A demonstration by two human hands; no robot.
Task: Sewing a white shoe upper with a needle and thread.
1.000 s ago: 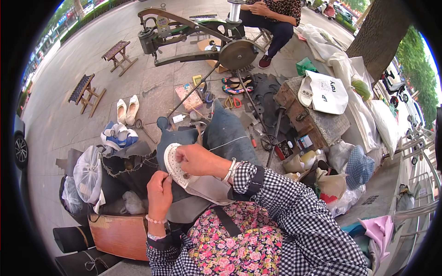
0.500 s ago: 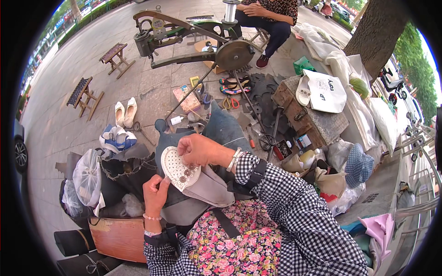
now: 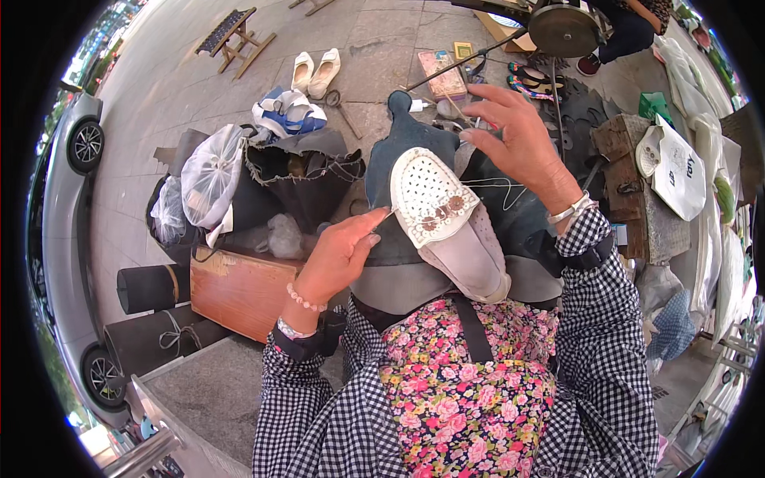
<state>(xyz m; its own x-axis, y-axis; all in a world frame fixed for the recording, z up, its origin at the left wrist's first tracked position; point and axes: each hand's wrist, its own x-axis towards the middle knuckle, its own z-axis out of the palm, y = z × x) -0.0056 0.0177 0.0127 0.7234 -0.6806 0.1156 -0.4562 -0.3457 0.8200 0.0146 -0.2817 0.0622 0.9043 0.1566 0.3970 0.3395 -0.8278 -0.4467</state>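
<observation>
A white perforated shoe [image 3: 430, 187] with brown ornaments on its upper lies over my lap, toe pointing away and grey-lined heel toward me. My left hand [image 3: 339, 251] is at the shoe's left edge, thumb and fingers closed together; a tiny pale sliver shows at the fingertip, too small to name. Off the shoe to the upper right, my right hand [image 3: 522, 143] is raised with its thumb and fingers spread. A thin white thread [image 3: 498, 185] loops beside the shoe, below this hand. Dark blue-grey cloth [image 3: 406, 131] lies under the shoe.
Ahead stands a hand-cranked sewing machine [image 3: 564, 30], with a seated person beyond. White flats [image 3: 323, 73] and blue-white sandals [image 3: 288, 111] lie on the paving. At left are a plastic bag [image 3: 213, 171] and a wooden board [image 3: 243, 291]; at right, a wooden chest [image 3: 637, 171].
My right hand has left the shoe's top and risen to the right, its fingers spreading. My left hand stays by the shoe's left edge. The view has swung left and downward.
</observation>
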